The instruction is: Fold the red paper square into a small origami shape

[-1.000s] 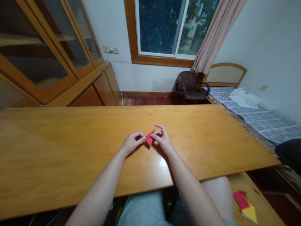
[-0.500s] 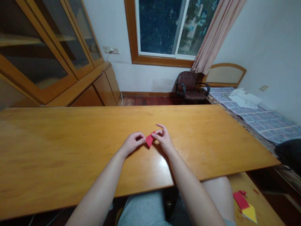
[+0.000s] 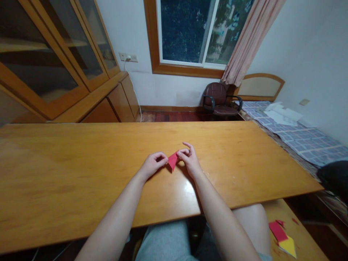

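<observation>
A small folded piece of red paper (image 3: 172, 161) is held between both hands, just above the wooden table (image 3: 81, 174). It has a pointed lower end and flat creased faces. My left hand (image 3: 154, 165) pinches its left edge between thumb and fingertips. On the other side, my right hand (image 3: 188, 159) grips the upper right corner with thumb and index finger, while one finger stands raised away from the paper. The fingertips hide the paper's outer corners.
Right of my leg, a lower wooden surface holds red paper (image 3: 278, 231), yellow paper (image 3: 288, 247) and red scraps. Beyond the table stand a brown armchair (image 3: 217, 96) and a bed (image 3: 293, 134). A glass-doored cabinet (image 3: 67, 108) is at the left.
My right thumb and fingers have shifted slightly towards the paper's upper right corner, and more of its red face shows. The left hand keeps its pinch, nearly still.
</observation>
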